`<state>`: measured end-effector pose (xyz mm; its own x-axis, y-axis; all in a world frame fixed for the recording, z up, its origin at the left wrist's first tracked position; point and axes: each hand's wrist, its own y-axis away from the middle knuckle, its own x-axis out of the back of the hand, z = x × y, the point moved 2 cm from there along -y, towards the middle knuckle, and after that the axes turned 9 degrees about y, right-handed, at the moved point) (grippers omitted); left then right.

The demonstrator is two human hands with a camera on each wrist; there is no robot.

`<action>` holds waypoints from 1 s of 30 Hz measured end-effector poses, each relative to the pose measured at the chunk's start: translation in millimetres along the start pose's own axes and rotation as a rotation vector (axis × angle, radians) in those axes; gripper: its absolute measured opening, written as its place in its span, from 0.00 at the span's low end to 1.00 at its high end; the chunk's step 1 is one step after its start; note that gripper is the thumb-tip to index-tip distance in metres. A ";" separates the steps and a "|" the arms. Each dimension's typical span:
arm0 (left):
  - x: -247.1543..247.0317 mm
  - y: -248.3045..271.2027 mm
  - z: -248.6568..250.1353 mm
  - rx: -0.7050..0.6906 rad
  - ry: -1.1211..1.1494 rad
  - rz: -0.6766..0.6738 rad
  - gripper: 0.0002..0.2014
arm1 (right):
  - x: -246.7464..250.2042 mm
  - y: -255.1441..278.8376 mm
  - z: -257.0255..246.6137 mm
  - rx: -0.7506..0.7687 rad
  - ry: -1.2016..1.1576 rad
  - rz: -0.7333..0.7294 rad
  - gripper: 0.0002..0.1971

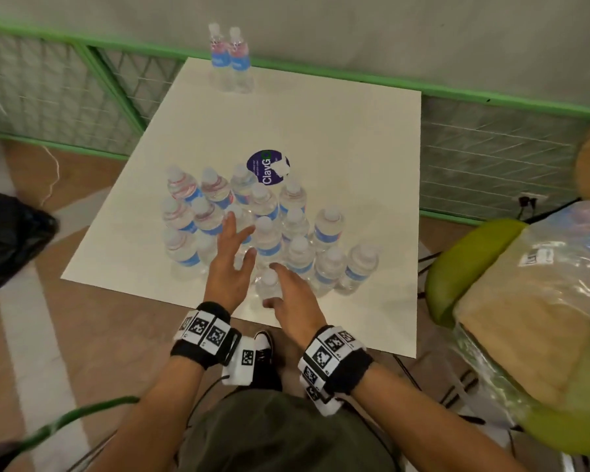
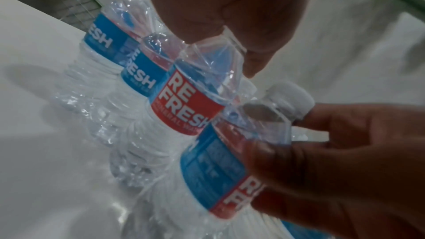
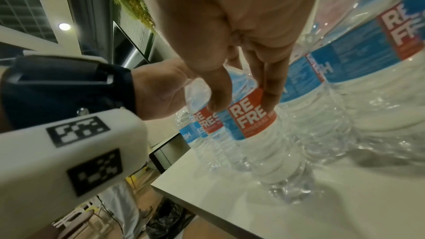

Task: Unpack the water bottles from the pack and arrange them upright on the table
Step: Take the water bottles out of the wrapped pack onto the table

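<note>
Several clear water bottles [image 1: 215, 212] with blue and red labels stand upright, packed close together on the white table [image 1: 355, 148]. Two more bottles [image 1: 230, 59] stand at the far edge. My right hand [image 1: 273, 285] grips the nearest bottle [image 1: 265, 289] at the front of the cluster; in the right wrist view my thumb and fingers [image 3: 271, 94] curl round its red label [image 3: 250, 121]. My left hand [image 1: 242, 241] is spread over the bottle tops just behind, its fingers straight. In the left wrist view its fingertips [image 2: 195, 30] touch a bottle's shoulder [image 2: 207, 61].
A purple round sticker [image 1: 268, 166] lies on the table behind the cluster. A green chair [image 1: 464, 260] on the right carries clear plastic wrap and cardboard [image 1: 542, 294]. A black bag [image 1: 7, 233] sits on the floor to the left. A green mesh fence [image 1: 82, 97] runs behind.
</note>
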<state>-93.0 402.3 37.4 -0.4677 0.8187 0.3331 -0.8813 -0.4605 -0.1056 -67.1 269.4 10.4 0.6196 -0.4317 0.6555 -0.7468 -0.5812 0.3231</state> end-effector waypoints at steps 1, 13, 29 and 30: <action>0.6 -2.8 -3.9 0.002 0.003 -0.015 0.35 | -1.9 -2.9 -0.9 -0.003 0.005 0.023 0.31; 8.4 -15.8 -32.9 0.000 -0.127 -0.150 0.25 | -4.5 -4.3 3.8 -0.038 0.033 0.079 0.34; 13.1 -2.5 -11.7 0.029 -0.258 -0.139 0.25 | 29.2 20.9 18.3 0.004 -0.038 -0.050 0.28; 14.7 -0.7 -3.4 0.019 -0.270 -0.124 0.25 | 38.9 30.6 25.4 -0.003 -0.092 -0.090 0.23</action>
<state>-99.5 415.8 39.1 -0.3198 0.7496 0.5796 -0.9280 -0.3712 -0.0320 -59.8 217.3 28.5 0.7036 -0.4393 0.5585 -0.6878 -0.6185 0.3800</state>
